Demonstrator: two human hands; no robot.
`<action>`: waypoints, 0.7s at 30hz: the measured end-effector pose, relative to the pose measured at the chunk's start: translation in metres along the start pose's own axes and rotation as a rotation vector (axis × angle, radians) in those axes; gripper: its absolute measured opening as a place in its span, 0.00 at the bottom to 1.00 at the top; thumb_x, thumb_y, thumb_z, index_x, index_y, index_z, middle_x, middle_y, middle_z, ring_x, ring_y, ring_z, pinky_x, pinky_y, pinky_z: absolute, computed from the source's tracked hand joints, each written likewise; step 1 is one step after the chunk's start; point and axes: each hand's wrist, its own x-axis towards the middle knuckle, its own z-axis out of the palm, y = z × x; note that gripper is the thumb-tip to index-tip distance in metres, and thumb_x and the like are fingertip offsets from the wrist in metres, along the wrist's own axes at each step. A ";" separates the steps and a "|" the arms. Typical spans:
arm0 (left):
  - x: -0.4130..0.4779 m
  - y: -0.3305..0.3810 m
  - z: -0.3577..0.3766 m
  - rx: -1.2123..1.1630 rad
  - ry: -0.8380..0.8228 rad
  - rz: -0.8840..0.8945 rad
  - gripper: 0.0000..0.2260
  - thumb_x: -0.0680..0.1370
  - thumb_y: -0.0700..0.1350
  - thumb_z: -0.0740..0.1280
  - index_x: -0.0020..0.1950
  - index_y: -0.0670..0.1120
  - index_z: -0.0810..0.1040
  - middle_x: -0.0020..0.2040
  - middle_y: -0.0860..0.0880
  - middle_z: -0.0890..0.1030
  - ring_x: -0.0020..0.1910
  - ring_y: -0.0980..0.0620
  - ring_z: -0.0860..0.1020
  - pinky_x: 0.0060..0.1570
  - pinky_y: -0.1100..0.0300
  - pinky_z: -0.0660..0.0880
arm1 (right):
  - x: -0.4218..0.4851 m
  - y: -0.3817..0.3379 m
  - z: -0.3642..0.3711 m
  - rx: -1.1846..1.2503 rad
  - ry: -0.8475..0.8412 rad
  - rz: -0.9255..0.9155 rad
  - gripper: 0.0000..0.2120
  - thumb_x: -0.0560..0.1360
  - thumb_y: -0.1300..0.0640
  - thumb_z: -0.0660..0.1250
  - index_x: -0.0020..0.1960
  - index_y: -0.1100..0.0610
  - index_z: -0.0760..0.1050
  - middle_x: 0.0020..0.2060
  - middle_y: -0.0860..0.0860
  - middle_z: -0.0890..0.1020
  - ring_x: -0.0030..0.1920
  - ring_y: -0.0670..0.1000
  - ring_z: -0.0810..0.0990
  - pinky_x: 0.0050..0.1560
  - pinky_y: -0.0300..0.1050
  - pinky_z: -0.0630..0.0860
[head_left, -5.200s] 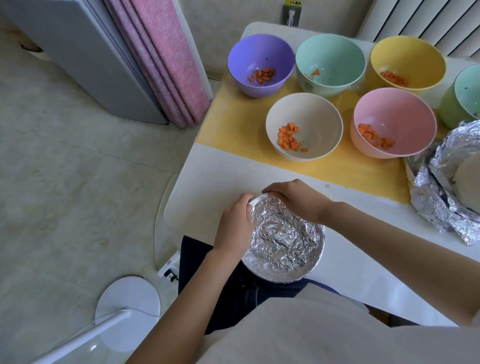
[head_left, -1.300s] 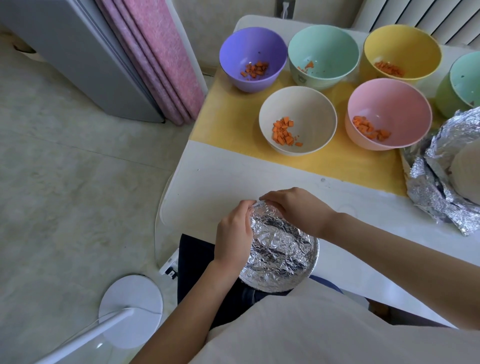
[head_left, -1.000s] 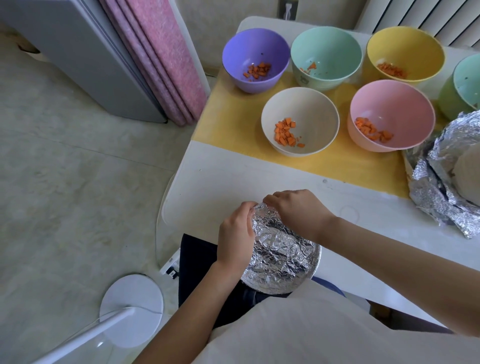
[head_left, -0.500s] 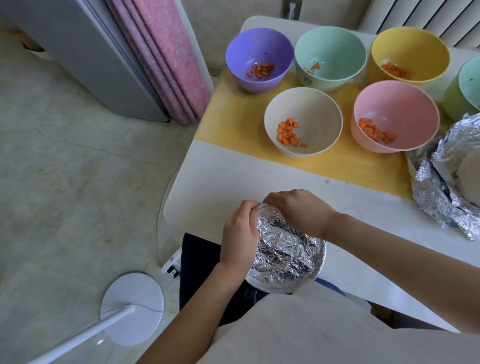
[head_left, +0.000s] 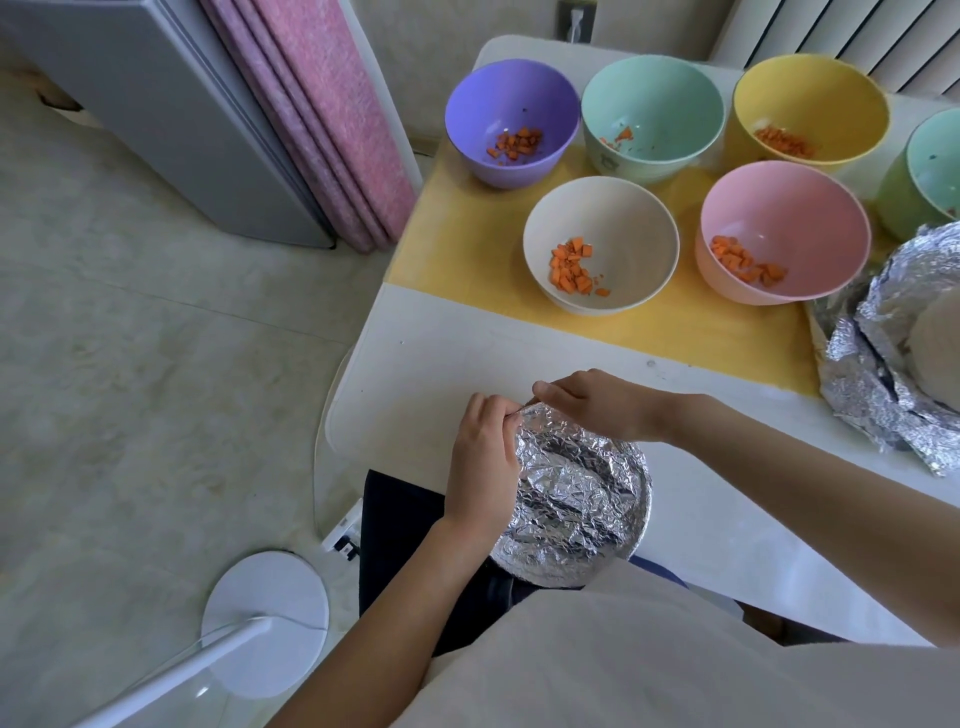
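Note:
A round bowl covered in crinkled silver foil (head_left: 576, 499) sits at the near edge of the white table (head_left: 426, 364), partly over my lap. My left hand (head_left: 483, 462) grips its left rim, fingers curled, pinching the foil edge at the top. My right hand (head_left: 597, 405) comes across from the right and pinches the same far rim of foil with curled fingers. The bowl's contents are hidden under the foil.
On a yellow mat (head_left: 467, 244) stand a purple bowl (head_left: 511, 130), mint bowl (head_left: 652, 117), yellow bowl (head_left: 810, 111), cream bowl (head_left: 600, 260) and pink bowl (head_left: 784, 234), each holding diced carrot. Another foil-wrapped bowl (head_left: 893, 358) lies at right. A white stand base (head_left: 265, 623) is on the floor.
Both hands have worked along the far-left rim of the foil-covered bowl, closing in to pinch the foil edge together. The bowl has stayed at the table's near edge.

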 end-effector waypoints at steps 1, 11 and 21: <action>0.000 0.000 -0.001 0.010 -0.002 -0.007 0.05 0.80 0.37 0.59 0.46 0.40 0.73 0.44 0.49 0.70 0.38 0.52 0.69 0.39 0.65 0.62 | -0.002 0.003 0.000 0.005 0.023 -0.024 0.25 0.81 0.44 0.49 0.43 0.62 0.74 0.30 0.54 0.73 0.33 0.50 0.70 0.41 0.48 0.68; -0.007 -0.014 -0.004 0.077 -0.047 -0.067 0.04 0.81 0.38 0.57 0.53 0.41 0.70 0.39 0.46 0.76 0.35 0.48 0.74 0.33 0.53 0.69 | -0.003 0.020 0.025 -0.208 0.297 -0.199 0.12 0.78 0.63 0.59 0.59 0.56 0.76 0.47 0.54 0.84 0.48 0.56 0.81 0.48 0.44 0.72; -0.006 -0.017 -0.003 0.089 -0.008 -0.079 0.09 0.80 0.39 0.58 0.56 0.40 0.76 0.40 0.44 0.79 0.36 0.48 0.73 0.36 0.59 0.64 | 0.010 0.009 0.028 -0.194 0.255 -0.208 0.14 0.82 0.55 0.55 0.62 0.55 0.74 0.54 0.52 0.82 0.54 0.54 0.79 0.55 0.48 0.73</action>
